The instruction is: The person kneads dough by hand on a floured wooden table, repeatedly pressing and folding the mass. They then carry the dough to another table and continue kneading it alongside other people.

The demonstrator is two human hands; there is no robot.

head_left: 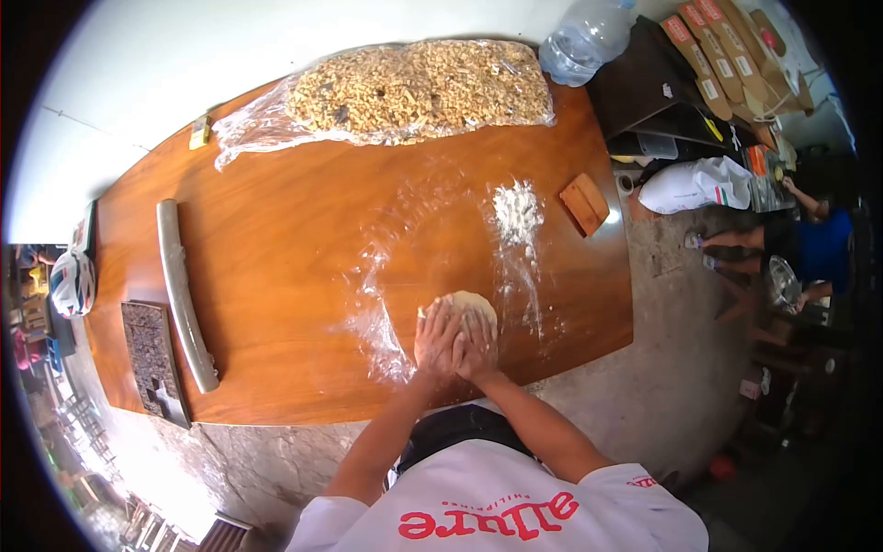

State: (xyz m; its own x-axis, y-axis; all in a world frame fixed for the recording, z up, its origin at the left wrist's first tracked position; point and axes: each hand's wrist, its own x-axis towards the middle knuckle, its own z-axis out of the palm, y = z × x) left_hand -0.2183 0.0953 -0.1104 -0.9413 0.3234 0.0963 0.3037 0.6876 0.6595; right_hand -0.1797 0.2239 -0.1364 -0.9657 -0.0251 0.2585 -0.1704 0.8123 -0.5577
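A round lump of pale dough lies near the table's front edge. My left hand presses down on its left side, fingers stretched out over the top. Beside it, touching it, my right hand lies on the right part of the dough with its fingers extended too. The palms cover the near part of the dough. White flour is smeared to the left of the dough, and a small heap of flour sits farther back on the right.
On the wooden table are a long grey roller-like bar, a dark board, a wooden block and a plastic-wrapped mass of yellowish pieces. A large water bottle stands behind. Another person holds a metal bowl at right.
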